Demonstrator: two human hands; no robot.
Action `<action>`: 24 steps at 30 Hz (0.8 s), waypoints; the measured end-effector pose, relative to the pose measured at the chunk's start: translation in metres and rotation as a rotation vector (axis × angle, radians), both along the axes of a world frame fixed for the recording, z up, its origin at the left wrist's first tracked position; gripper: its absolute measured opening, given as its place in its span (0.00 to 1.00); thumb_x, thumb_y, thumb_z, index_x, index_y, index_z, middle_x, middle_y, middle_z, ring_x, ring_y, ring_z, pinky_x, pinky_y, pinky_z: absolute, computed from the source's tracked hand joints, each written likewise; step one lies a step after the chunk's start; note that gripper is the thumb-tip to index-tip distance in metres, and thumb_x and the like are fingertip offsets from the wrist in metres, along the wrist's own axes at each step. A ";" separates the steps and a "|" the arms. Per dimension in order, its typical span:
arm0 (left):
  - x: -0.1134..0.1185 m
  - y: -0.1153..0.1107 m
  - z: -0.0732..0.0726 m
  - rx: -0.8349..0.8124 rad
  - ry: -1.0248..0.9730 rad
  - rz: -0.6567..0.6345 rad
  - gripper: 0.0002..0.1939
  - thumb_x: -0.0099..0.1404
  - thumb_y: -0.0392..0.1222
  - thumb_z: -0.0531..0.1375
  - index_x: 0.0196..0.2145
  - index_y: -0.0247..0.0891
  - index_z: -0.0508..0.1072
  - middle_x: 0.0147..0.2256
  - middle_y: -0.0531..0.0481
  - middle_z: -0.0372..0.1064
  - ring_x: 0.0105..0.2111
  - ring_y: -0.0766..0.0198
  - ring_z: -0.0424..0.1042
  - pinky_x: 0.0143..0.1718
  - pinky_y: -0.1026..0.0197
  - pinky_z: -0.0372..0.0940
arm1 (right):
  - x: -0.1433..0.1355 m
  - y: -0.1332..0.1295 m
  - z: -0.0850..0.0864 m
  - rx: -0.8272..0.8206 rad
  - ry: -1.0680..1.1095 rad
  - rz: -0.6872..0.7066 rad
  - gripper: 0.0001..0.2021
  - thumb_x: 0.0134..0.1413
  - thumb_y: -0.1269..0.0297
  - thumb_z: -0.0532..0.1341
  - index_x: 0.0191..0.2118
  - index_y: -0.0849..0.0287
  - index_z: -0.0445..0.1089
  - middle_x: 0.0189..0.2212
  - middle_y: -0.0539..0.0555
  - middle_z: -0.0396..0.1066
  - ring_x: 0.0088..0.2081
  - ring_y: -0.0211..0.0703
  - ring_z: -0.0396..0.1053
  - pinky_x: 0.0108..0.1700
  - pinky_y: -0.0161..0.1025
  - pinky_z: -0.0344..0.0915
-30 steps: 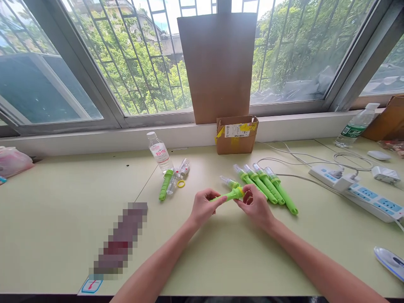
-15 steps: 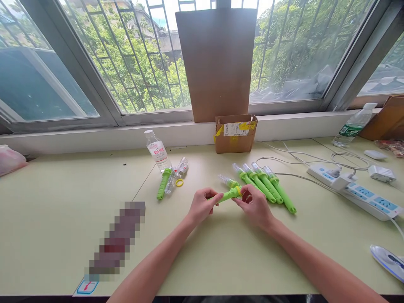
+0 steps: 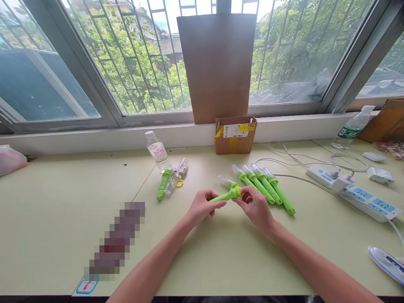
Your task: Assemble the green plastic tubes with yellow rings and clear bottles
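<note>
My left hand [image 3: 204, 206] is closed around a green plastic handle [image 3: 225, 196], which lies roughly level with its wider head to the right. At that head, the fingers of my right hand [image 3: 254, 204] pinch a yellow ring [image 3: 238, 191]; the fingertips partly hide it. Just behind my hands lies another green stick with a clear tube end [image 3: 226, 182]. Several more green sticks with clear tubes [image 3: 267, 185] lie side by side, right of my right hand. On the left are a loose green handle [image 3: 163, 184], clear tubes [image 3: 172, 183] and a loose yellow ring [image 3: 179, 183].
A water bottle [image 3: 157, 151] stands behind the loose parts. An opened cardboard box [image 3: 235, 145] is by the sill. At right are a power strip [image 3: 353, 193] with cables, another bottle [image 3: 350, 128] and a white-and-blue device [image 3: 386, 263]. A blurred dark patch [image 3: 116, 240] lies at left.
My left thumb has shifted slightly down and right along the green handle, showing more of it. My right hand stays at the yellow ring. The view has tilted a little.
</note>
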State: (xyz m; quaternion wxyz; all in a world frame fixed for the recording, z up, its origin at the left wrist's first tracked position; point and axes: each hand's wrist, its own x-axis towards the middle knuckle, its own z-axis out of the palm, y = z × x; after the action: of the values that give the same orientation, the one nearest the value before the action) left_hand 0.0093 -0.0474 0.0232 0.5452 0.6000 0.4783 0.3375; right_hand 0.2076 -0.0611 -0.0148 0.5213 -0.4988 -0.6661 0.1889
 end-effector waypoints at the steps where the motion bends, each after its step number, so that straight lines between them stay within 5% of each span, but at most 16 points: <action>1: 0.001 -0.001 0.001 0.015 0.012 0.007 0.15 0.51 0.48 0.67 0.27 0.34 0.70 0.23 0.54 0.67 0.16 0.74 0.63 0.17 0.69 0.58 | 0.000 0.000 0.000 -0.002 0.000 0.001 0.11 0.50 0.58 0.65 0.32 0.57 0.63 0.22 0.47 0.64 0.21 0.35 0.61 0.24 0.35 0.63; 13: 0.003 -0.002 -0.005 0.067 0.032 0.034 0.17 0.54 0.52 0.64 0.27 0.34 0.70 0.22 0.53 0.68 0.17 0.71 0.65 0.18 0.68 0.60 | 0.002 0.001 -0.005 0.034 -0.018 0.039 0.12 0.52 0.58 0.64 0.28 0.57 0.61 0.24 0.47 0.62 0.22 0.34 0.60 0.23 0.34 0.61; 24: 0.002 -0.001 -0.002 -0.087 -0.060 0.013 0.19 0.54 0.55 0.63 0.28 0.34 0.69 0.22 0.51 0.70 0.16 0.71 0.64 0.20 0.67 0.57 | 0.000 0.001 -0.006 -0.054 -0.005 0.040 0.12 0.52 0.58 0.63 0.37 0.56 0.60 0.24 0.48 0.65 0.25 0.39 0.66 0.25 0.36 0.65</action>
State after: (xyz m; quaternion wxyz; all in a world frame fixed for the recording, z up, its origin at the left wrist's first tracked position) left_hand 0.0114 -0.0484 0.0212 0.5827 0.5624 0.4798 0.3377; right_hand 0.2080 -0.0604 -0.0208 0.5021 -0.4997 -0.6721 0.2158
